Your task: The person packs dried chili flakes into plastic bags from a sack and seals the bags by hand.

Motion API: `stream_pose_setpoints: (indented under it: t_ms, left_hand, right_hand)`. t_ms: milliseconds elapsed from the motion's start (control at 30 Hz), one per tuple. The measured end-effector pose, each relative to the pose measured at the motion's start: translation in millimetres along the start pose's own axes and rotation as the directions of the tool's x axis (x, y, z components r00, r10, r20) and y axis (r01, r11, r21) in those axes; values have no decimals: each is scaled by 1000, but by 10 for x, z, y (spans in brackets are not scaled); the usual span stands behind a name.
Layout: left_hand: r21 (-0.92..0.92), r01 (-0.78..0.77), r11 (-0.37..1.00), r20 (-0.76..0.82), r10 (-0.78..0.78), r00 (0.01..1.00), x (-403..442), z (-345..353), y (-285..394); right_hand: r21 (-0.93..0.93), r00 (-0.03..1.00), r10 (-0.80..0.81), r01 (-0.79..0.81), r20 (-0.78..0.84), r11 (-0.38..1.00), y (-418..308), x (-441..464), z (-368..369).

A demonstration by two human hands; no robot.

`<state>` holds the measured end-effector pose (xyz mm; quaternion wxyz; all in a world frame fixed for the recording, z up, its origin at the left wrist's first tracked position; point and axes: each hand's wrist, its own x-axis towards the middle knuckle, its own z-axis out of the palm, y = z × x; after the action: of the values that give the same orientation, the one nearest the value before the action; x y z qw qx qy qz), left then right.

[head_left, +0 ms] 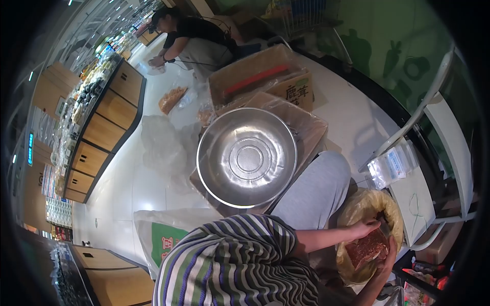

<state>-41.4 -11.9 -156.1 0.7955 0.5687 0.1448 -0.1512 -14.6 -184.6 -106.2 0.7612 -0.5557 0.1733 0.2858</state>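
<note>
At the lower right, a yellow plastic bag (348, 210) is open around a bundle of reddish-brown grainy stuff (368, 249), apparently in clear film. My left hand (364, 228) has its fingers closed at the upper end of this bundle. From below and the right, my right hand (389, 256) curls round its side. What exactly the bundle holds is too small to make out. In front of my knees, a wide perforated steel basin (250, 159) rests on a cardboard box (311, 127), with only its metal bottom visible inside.
Behind the basin stands another open carton (258, 84). A person (199, 43) crouches beyond, near a bag of brownish goods (172, 99) on the floor. Clear plastic bags (393, 166) lie by a white metal frame (434, 97) at right. Wooden display counters (109, 130) run along the left.
</note>
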Motion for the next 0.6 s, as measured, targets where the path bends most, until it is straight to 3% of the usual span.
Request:
stream_pose_setpoints:
  t_ms: [100,167,267,333,400,433,500,533,567,600]
  left_hand:
    - [-10,-31,999,16,31,999,21,-15,-19]
    - [-11,-19,1000,3,19,1000,12,-7,-10]
    - [-36,5,999,-26,-6,1000,-10,22,-9]
    - [-58,19,998,-39,-22,999,-73,39,72]
    - [-63,186,981,86,-180,980,-247,16,354]
    - [-63,184,981,87,-178,980,-200,28,257]
    - [-151,126,980,275,-81,958,-37,50,-70]
    - [-151,124,981,275,-79,958,-15,45,-104]
    - [-214,204,955,325,-128,937,-8,39,-117]
    - [-272,286,919,378,-171,910,-9,33,-126]
  right_hand:
    - [155,976,25,9,-217,988,127,20,-105]
    - [130,993,89,-99,79,987,158,57,-334]
    - [9,987,13,-15,158,1000,181,106,-396]
    - [45,980,-11,2,196,999,178,76,-379]
    - [78,971,-38,20,235,997,123,-25,-170]
    - [115,999,-21,15,46,993,80,-135,111]
    - [151,990,3,19,-143,988,115,-82,-2]
    - [189,987,68,-95,144,977,212,110,-447]
    - [192,900,117,-214,420,958,276,223,-702]
    - [192,900,118,-215,420,958,266,177,-592]
